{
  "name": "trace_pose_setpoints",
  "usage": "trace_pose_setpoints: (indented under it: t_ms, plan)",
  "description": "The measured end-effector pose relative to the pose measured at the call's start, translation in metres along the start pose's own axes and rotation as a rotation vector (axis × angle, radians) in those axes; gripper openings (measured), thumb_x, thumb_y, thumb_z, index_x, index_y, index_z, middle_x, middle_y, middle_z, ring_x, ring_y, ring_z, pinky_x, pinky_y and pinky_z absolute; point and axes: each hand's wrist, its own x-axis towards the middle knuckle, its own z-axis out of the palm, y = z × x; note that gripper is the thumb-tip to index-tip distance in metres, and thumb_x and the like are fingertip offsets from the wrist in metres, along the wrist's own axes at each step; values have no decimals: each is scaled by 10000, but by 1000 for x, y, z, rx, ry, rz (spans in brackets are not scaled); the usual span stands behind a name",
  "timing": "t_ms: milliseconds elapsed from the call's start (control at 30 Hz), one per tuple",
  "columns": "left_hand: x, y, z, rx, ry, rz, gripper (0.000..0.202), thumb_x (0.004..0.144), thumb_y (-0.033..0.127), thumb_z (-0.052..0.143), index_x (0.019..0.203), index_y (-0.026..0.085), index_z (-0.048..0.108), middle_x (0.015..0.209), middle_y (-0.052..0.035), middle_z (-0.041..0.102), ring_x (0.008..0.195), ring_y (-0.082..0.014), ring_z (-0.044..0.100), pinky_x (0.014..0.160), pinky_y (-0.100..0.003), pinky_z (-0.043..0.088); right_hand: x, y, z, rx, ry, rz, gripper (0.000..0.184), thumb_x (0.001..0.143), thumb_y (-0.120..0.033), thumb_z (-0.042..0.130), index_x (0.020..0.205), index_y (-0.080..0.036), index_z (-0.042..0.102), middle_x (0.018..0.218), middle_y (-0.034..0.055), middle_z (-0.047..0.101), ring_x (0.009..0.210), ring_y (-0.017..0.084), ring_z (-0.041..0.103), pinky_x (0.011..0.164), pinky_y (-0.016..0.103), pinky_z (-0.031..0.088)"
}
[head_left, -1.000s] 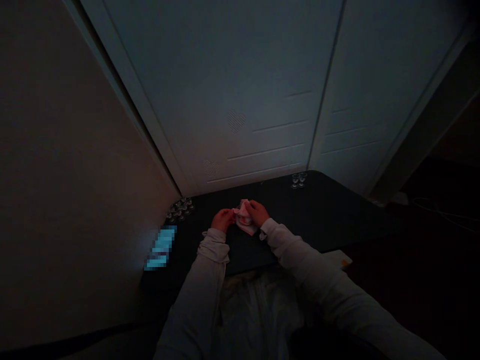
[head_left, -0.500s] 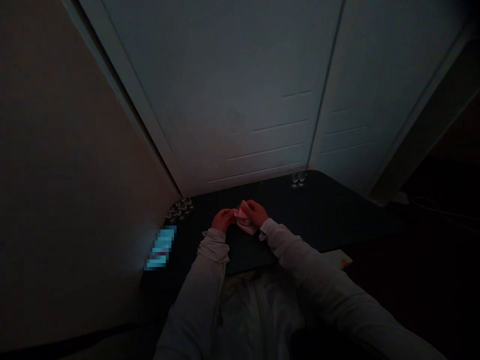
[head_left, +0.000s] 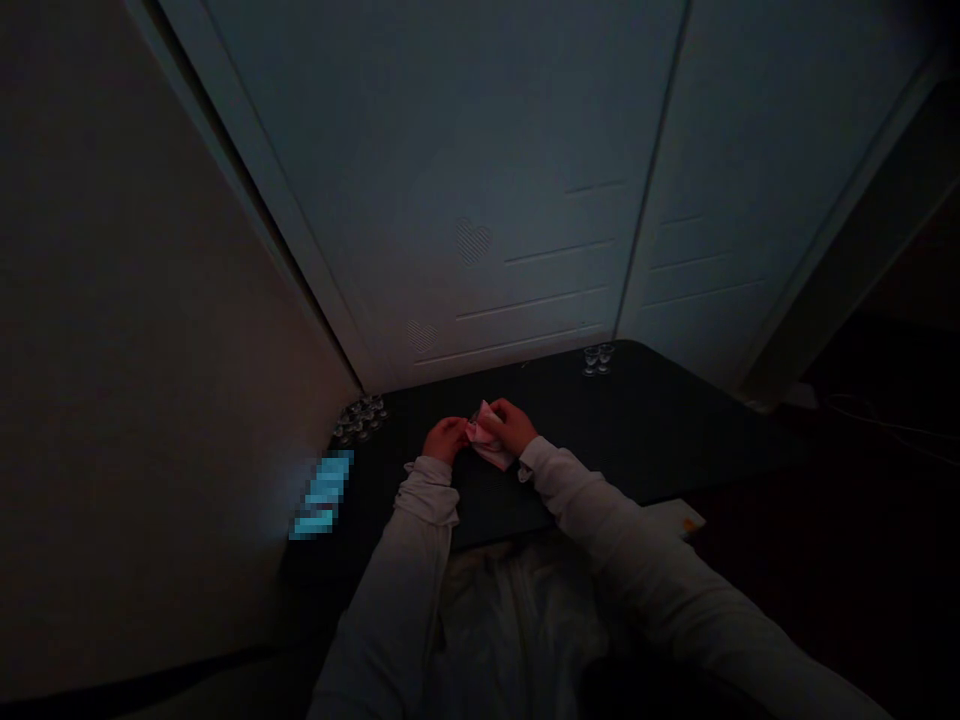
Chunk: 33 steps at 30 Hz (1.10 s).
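In dim light, both hands meet above the dark table (head_left: 600, 430), near its middle. My right hand (head_left: 514, 428) is closed on a pink cloth (head_left: 491, 450), its fingers pressing the bunched fabric, with a loose corner hanging down. My left hand (head_left: 445, 440) pinches at the cloth's left side, where the rim of a small glass (head_left: 475, 412) seems to show; the cloth and fingers hide most of it. Two small stemmed glasses (head_left: 598, 360) stand at the table's back edge on the right. Several similar glasses (head_left: 360, 418) are grouped in the far left corner.
A bright, pixelated panel (head_left: 322, 495) lies at the table's left edge. White panels (head_left: 420, 180) with embossed hearts rise behind the table, and a wall (head_left: 150, 400) borders it on the left. Something pale and flat (head_left: 675, 517) juts out below the front edge, beyond my right forearm.
My right hand and the cloth have shifted very slightly, and the cloth's folds around the small glass have changed shape. My left hand stays nearly in place. The glasses on the table have not moved.
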Motion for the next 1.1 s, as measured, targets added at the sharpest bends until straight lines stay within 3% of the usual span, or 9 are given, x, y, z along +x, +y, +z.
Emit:
trace_pose_setpoints:
  t_ms: [467,700,1100]
  plan:
    - [2,-2,-2,-12,-13,3,328,492,346,618,706,131,492,560,-1,535,478,-76,483,460,-213,365,5,-1,-1,148,-26,12,281,675,-417,400,734,-161,500,693,-3,515,637,94,463,587,212,373]
    - [0,2,1,-42,9,-29,329,505,381,601,693,135,487,520,7,524,446,-76,476,437,-212,360,6,2,-1,230,-77,46,289,627,-395,474,796,-161,487,747,6,533,660,99,480,606,228,385]
    - [-1,1,0,9,-13,-25,343,570,443,526,720,139,474,484,12,508,414,-96,485,413,-223,350,5,-2,-1,407,-77,109,264,609,-379,508,751,-160,472,693,-11,518,617,89,475,574,224,391]
